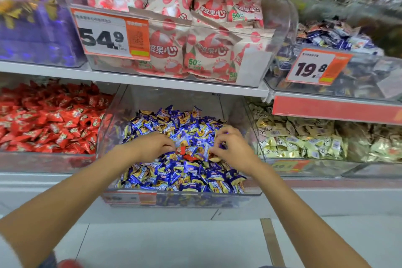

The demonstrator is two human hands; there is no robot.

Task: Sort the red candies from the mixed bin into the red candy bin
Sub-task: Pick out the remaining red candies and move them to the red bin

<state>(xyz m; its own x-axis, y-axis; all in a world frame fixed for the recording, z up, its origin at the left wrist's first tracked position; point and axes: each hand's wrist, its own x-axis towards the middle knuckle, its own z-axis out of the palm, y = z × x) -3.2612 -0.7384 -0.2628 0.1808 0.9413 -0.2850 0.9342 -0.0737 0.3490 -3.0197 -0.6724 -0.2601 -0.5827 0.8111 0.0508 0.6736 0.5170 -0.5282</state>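
The clear mixed bin in the centre is heaped with blue and yellow wrapped candies. Both hands are in it. My left hand pinches a red candy at its fingertips. Just below lies a second red candy on the blue heap. My right hand has curled fingers around blue and yellow candies, a little to the right of the red ones. The red candy bin, full of red wrapped candies, stands directly left of the mixed bin on the same shelf.
A bin of pale gold candies sits to the right. On the shelf above stand a bin of pink and white packets with a 54.9 price tag and a bin with a 19.8 tag. Tiled floor lies below.
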